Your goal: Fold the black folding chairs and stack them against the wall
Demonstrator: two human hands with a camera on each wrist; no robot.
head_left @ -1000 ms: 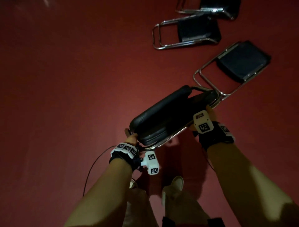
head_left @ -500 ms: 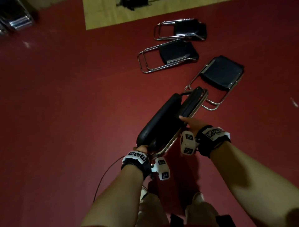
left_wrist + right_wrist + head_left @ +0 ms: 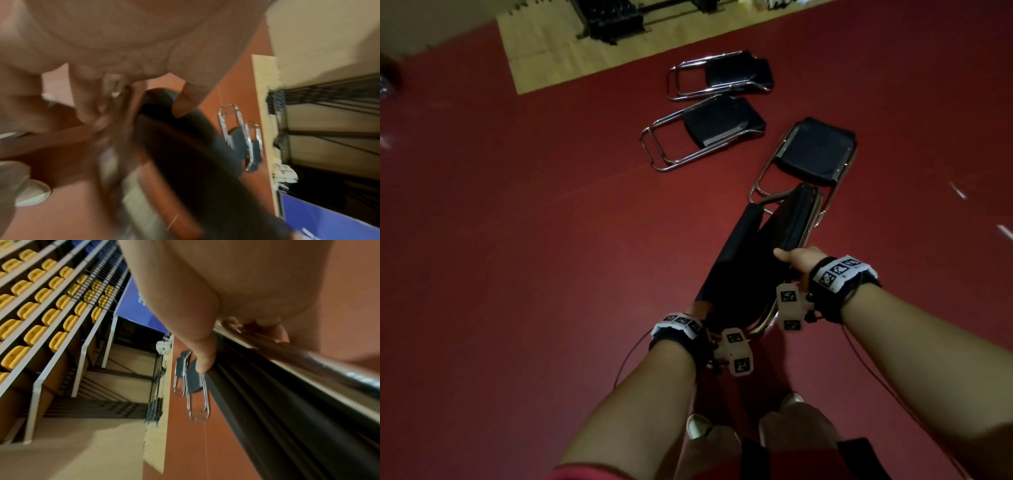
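Floor [image 3: 517, 240]: dark red, filling most of the head view; a pale wooden strip [image 3: 571, 51] borders it at the far side.
Seating stand [image 3: 41, 305]: tiers of yellow seats (right wrist view only), beyond the wooden strip.
Blue panel [image 3: 135, 308]: below the seats, lettering unreadable.
Held chair [image 3: 750, 260]: black padded folding chair with chrome frame, nearly folded flat, carried clear of the floor in front of the person, its length running from near to far.
Chair, right [image 3: 811, 154]: folded flat on the floor, just beyond the held chair's far end.
Chair, middle [image 3: 715, 126]: folded flat on the floor, left of that one.
Chair, far [image 3: 732, 73]: folded flat, nearest the wooden strip.
Right hand [image 3: 803, 262]: fingers curled round the chrome frame tube at the held chair's right edge, thumb [image 3: 203, 356] laid along the black padding.
Left hand [image 3: 127, 53]: grips the near end of the held chair, fingers wrapped about the frame (blurred), thumb on the padded edge.
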